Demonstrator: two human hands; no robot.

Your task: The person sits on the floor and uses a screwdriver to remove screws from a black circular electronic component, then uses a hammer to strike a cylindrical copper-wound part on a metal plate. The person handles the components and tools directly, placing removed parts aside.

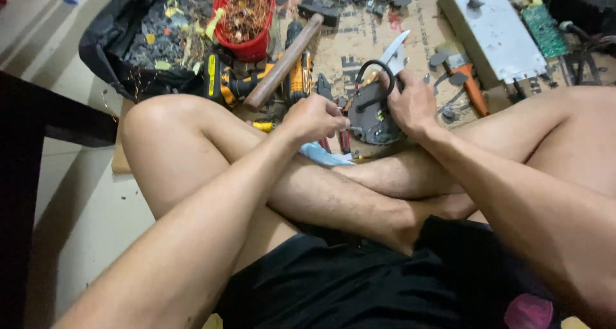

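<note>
I sit cross-legged on the floor. My right hand [412, 103] grips a round dark grey device [369, 116] with a black wire loop on top, holding it just past my shins. My left hand [312, 117] is closed around a small red-handled tool [344, 138] whose tip meets the device's left side. A light blue cloth [322, 154] lies under my left hand on my leg.
A wooden-handled hammer [282, 62], a yellow and black power drill [226, 84], a red bucket of copper wire [245, 14], a knife blade [393, 50], an orange-handled tool [473, 88], a grey metal box [493, 28] and a green circuit board [544, 28] lie on cardboard ahead. A dark table [25, 149] stands left.
</note>
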